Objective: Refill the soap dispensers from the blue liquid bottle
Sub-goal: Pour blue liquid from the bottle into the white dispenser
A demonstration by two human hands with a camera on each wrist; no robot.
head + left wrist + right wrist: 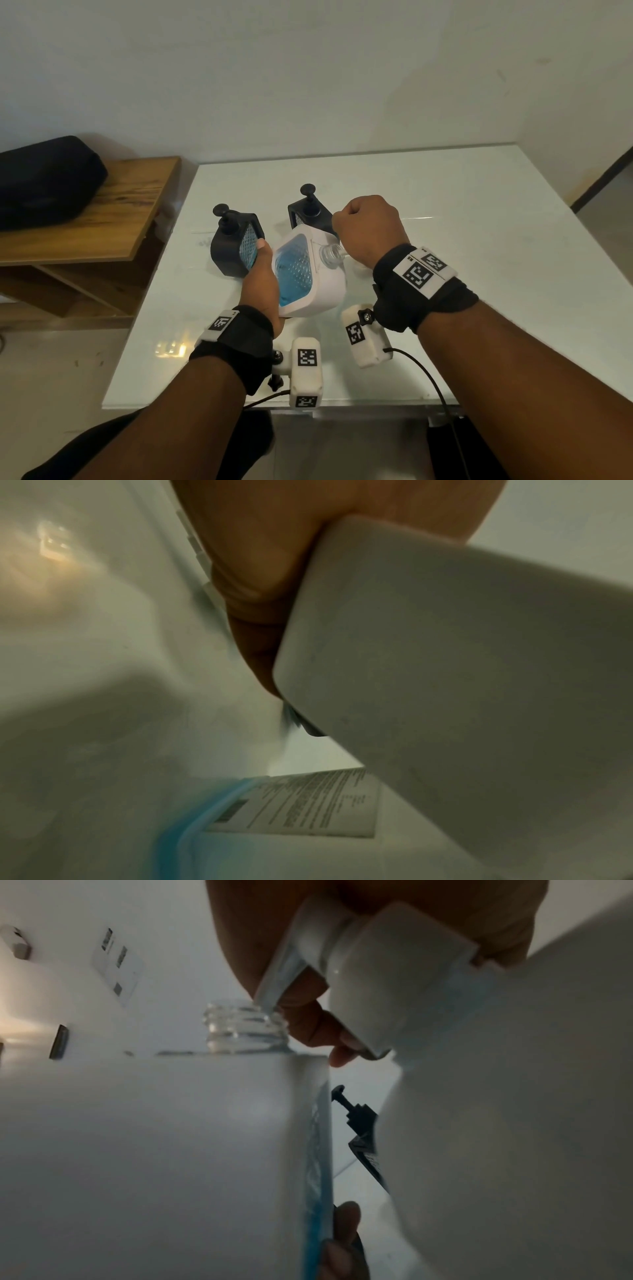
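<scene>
A white bottle [308, 274] with a window of blue liquid is tilted on the glass table [462, 240]. My left hand [262, 274] grips its left side. Its clear threaded neck [327, 255] is uncapped and points right. My right hand [368, 224] is a fist just above and right of the neck. In the right wrist view its fingers curl round a white pump head [394, 969], close to the clear neck [243, 1026]. Two black soap dispensers, left [234, 246] and right [310, 212], stand behind the bottle with pumps on. The left wrist view shows my palm [267, 574] against the bottle's white wall [445, 669].
A wooden side table [102, 219] with a black bag [44, 181] stands to the left, lower than the glass table. A wall runs behind the table's back edge. The table's front edge is near my forearms, with cables hanging there.
</scene>
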